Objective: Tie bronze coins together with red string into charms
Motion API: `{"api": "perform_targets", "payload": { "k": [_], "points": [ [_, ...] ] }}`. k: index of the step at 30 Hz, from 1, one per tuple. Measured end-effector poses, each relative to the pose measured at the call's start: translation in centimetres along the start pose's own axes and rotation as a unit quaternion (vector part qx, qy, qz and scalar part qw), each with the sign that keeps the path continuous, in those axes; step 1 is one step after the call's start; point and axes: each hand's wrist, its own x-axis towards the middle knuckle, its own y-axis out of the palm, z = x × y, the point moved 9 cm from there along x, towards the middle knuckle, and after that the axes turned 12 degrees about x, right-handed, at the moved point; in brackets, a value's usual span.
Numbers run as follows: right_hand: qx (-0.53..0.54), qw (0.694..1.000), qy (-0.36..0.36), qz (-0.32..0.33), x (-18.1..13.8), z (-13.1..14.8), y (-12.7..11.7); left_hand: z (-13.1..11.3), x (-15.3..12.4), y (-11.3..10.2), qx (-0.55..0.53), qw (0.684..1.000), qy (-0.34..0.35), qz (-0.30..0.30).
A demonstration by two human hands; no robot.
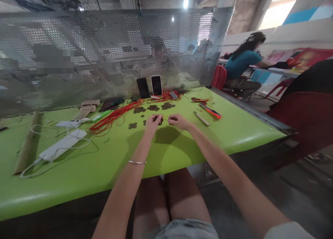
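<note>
Above the green table, my left hand [153, 123] pinches a red cord [164, 116] together with a dark round piece, partly hidden by the fingers. My right hand [178, 121] is closed on the cord's other part, a short way to the right. Beyond the hands lie groups of dark, coin-like discs [139, 109], and a smaller cluster of discs [132, 125] sits to the left of my left hand. A long bundle of red cords [117, 116] stretches across the table behind them.
Right of my hands lie a pale pen-like tool [201, 118] and an orange-handled tool [213, 111]. Two phones [156, 86] lean near the perforated metal screen [109, 52]. A white power strip [63, 145] with cables lies left. A person [238, 64] sits at another table.
</note>
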Motion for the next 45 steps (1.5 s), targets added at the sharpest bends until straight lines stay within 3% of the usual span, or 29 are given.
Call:
{"api": "perform_targets", "payload": {
  "k": [7, 13, 19, 30, 39, 45],
  "points": [
    [0.019, 0.999, 0.031, 0.035, -0.1, -0.7, 0.2, -0.2, 0.0, 0.1, 0.005, 1.000, 0.004, 0.016],
    [0.059, 0.995, 0.076, -0.036, 0.4, -2.8, -0.7, -1.0, -0.8, 1.3, 0.034, 0.996, 0.007, 0.076],
    [0.105, 0.990, 0.062, -0.076, 0.7, -3.0, -0.8, -1.6, -2.0, 3.1, 0.053, 0.988, 0.005, 0.146],
    [0.132, 0.982, 0.052, -0.126, 0.3, -2.4, -1.9, -1.3, -1.8, 2.4, 0.059, 0.992, -0.015, 0.113],
    [0.098, 0.992, 0.077, -0.031, 0.1, -2.2, 0.1, -0.1, -0.7, 0.7, 0.062, 0.997, -0.029, 0.034],
    [0.087, 0.994, 0.070, -0.005, -0.2, -1.7, 0.6, 0.3, -0.5, 0.4, 0.070, 0.997, -0.029, 0.019]
  ]
}}
